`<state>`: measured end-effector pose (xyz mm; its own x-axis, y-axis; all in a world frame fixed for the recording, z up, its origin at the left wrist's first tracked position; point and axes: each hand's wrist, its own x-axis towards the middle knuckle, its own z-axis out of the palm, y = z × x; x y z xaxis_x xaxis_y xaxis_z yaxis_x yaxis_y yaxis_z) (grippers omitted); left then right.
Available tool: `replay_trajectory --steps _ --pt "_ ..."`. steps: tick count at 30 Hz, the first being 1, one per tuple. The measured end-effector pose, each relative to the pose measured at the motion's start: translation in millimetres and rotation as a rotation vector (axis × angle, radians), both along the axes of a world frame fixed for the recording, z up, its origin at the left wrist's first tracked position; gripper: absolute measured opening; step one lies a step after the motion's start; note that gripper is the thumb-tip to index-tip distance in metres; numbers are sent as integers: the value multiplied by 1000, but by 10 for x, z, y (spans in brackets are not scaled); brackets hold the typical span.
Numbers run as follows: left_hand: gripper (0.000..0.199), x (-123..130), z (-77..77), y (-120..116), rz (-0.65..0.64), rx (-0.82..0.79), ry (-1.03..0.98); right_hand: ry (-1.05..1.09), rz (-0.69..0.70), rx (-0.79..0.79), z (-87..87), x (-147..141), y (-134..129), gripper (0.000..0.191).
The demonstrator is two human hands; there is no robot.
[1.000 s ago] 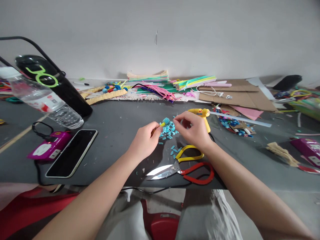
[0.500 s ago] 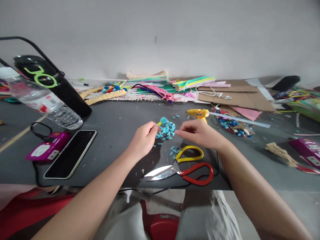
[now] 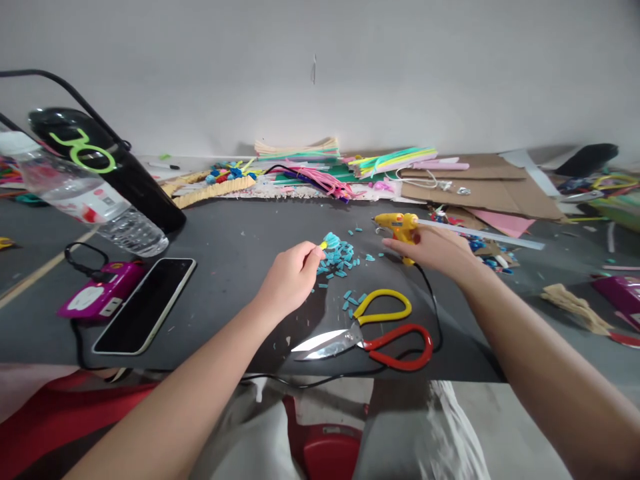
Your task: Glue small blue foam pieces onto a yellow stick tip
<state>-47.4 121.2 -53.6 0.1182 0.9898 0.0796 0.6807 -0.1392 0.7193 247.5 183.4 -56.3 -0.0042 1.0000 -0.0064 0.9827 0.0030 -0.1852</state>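
My left hand (image 3: 299, 273) pinches a small yellow stem with a light blue tuft (image 3: 331, 239) at its tip. Just beyond and below the tuft lies a pile of small blue pieces (image 3: 341, 259) on the dark table. My right hand (image 3: 434, 248) is at the yellow glue gun (image 3: 397, 222), its fingers around the handle and trigger area. A long clear glue stick (image 3: 485, 233) sticks out of the gun's back. Scissors (image 3: 357, 333) with one yellow and one red handle lie nearer me, beside a few loose blue pieces (image 3: 350, 301).
To the left are a phone (image 3: 146, 307), a purple power socket (image 3: 103, 291), a clear bottle (image 3: 90, 193) and a black cylinder (image 3: 125, 180). Pipe-cleaner bundles (image 3: 395, 163) and cardboard (image 3: 480, 187) line the wall. A black cord (image 3: 436, 300) runs from the gun past the scissors.
My right hand has moved right from beside the blue pile to the glue gun and taken hold of it. My left hand still holds the stem. The view has shifted slightly.
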Motion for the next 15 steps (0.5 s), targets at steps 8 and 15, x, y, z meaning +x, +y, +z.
replay_trajectory --steps 8,15 --pt "34 -26 20 9 8 -6 26 977 150 -86 -60 -189 -79 45" --pt "34 -35 -5 20 28 23 51 1191 288 -176 -9 -398 -348 44"
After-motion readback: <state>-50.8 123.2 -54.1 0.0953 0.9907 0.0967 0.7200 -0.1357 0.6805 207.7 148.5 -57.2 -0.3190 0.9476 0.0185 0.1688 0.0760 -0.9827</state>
